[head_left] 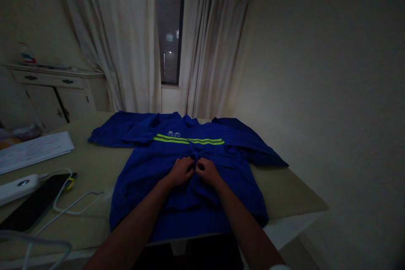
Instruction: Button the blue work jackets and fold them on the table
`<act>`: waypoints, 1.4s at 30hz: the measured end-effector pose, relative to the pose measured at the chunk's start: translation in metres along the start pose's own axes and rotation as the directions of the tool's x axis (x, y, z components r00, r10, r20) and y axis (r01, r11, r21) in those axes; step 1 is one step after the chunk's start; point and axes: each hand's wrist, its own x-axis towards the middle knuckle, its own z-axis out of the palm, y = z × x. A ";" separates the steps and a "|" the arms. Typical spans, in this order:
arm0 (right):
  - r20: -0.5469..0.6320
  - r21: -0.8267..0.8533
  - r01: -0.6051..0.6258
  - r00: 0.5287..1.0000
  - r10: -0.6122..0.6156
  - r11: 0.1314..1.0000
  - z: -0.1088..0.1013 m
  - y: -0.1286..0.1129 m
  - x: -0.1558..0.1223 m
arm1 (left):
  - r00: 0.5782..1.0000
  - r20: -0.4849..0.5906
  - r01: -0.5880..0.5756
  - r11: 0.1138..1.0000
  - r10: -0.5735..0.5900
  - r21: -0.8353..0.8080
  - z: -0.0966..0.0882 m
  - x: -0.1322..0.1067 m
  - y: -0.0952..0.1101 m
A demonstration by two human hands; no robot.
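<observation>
A blue work jacket lies spread on the table, its collar at the far side and both sleeves stretched outward. Yellow-green reflective stripes and a small white logo cross its chest. At the front opening, below the stripes, my left hand pinches the fabric with curled fingers. Close beside it, my right hand grips the other edge of the opening, also closed. The cloth is slightly raised and wrinkled around the fingers. Whatever fastener may lie between the fingertips is too small and dark to make out.
On the table, to the left, are papers, a white power bank, a dark phone and a loose white cable. Behind stand curtains and a cabinet. A wall is at the right.
</observation>
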 end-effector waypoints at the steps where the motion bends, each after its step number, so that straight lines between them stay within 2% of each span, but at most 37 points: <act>1: 0.009 -0.052 0.005 1.000 -0.005 0.999 -0.001 -0.002 0.000 | 1.000 0.009 -0.001 1.000 0.001 0.005 0.000 0.000 0.000; 6: 0.012 -0.212 -0.016 1.000 0.019 0.977 -0.002 -0.009 -0.002 | 1.000 0.011 -0.011 1.000 0.011 -0.005 0.002 0.003 -0.002; 11: -0.019 -0.200 -0.052 0.999 0.050 0.978 -0.001 -0.008 -0.002 | 0.999 0.005 -0.050 0.998 0.050 -0.040 0.009 0.007 -0.011; 14: -0.035 -0.065 -0.042 0.999 0.040 0.997 -0.002 -0.003 0.001 | 0.998 -0.061 -0.032 0.996 0.027 -0.082 0.013 0.009 -0.012; 18: -0.108 0.204 -0.101 0.986 0.125 0.974 -0.005 0.002 0.004 | 0.982 -0.179 0.039 0.991 -0.061 -0.125 0.012 0.012 -0.009; 22: -0.050 0.349 -0.161 0.981 0.190 0.923 -0.006 0.003 0.004 | 0.985 -0.168 0.021 0.993 -0.041 -0.116 0.012 0.012 -0.010; 24: -0.028 0.325 -0.182 0.979 0.202 0.928 -0.006 0.002 0.003 | 0.988 -0.154 0.010 0.996 -0.024 -0.094 0.013 0.012 -0.010; 29: -0.053 0.141 -0.169 0.983 0.178 0.975 -0.007 -0.001 0.003 | 0.989 -0.151 -0.002 1.000 -0.002 -0.025 0.013 0.010 -0.006; 34: -0.057 0.081 -0.142 0.988 0.146 0.987 -0.006 -0.001 0.004 | 0.990 -0.134 -0.033 0.999 0.031 -0.010 0.006 0.006 -0.003; 39: -0.099 0.142 -0.116 0.986 0.131 0.983 -0.003 -0.002 0.005 | 0.987 -0.156 0.042 0.998 -0.049 -0.051 0.000 0.007 -0.009; 42: -0.074 0.247 -0.100 0.990 0.122 0.964 -0.001 -0.004 0.004 | 0.990 -0.143 -0.010 0.985 -0.015 -0.171 0.002 0.011 -0.015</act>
